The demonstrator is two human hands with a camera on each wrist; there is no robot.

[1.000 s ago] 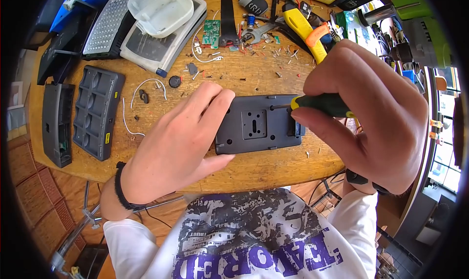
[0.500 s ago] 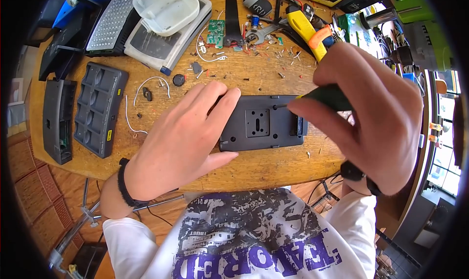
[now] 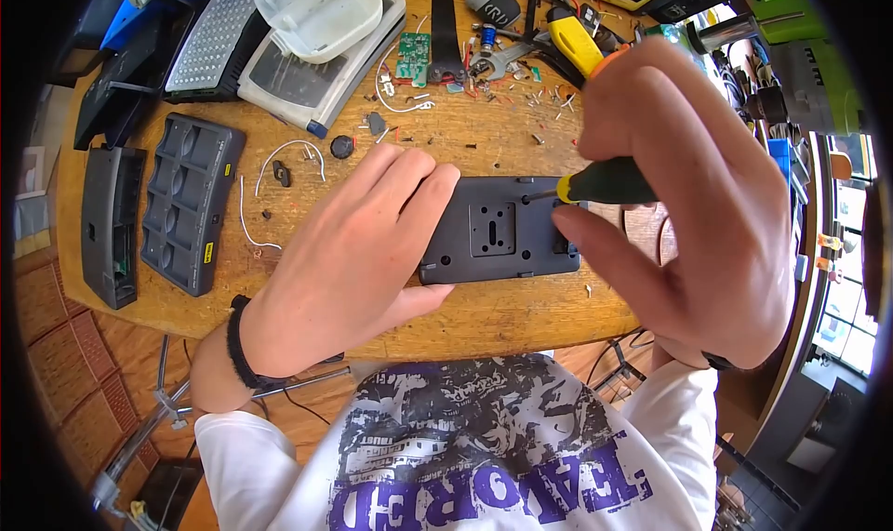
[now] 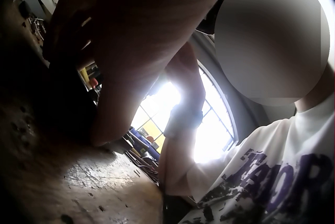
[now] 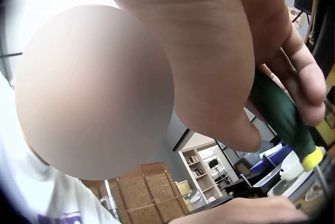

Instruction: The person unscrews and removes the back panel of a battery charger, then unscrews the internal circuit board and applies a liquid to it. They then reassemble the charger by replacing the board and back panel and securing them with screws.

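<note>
A flat black plastic housing (image 3: 447, 229) lies on the wooden bench, with a raised square of holes and slots at its middle. Over its left end my left hand (image 3: 349, 257) holds it down, fingers toward the far edge and thumb along the near edge. My right hand (image 3: 712, 210) grips a screwdriver (image 3: 609, 181) with a dark green handle and yellow collar. Its shaft slants down to a hole near the housing's far edge, where the tip is hidden. The same green handle (image 5: 285, 116) shows between fingers and thumb in the right wrist view.
A dark tray with round hollows (image 3: 191, 205) and an open black case (image 3: 112, 229) lie to the left. Behind are a white plastic cover (image 3: 321, 15), a green circuit board (image 3: 413, 59), a wrench (image 3: 502, 59) and a yellow-handled tool (image 3: 574, 43). Screws and wire bits are scattered about.
The right hand has turned about the screwdriver, its fingers shifting on the handle and showing more of it now. The left hand keeps its hold; the housing sits nearly the same.
</note>
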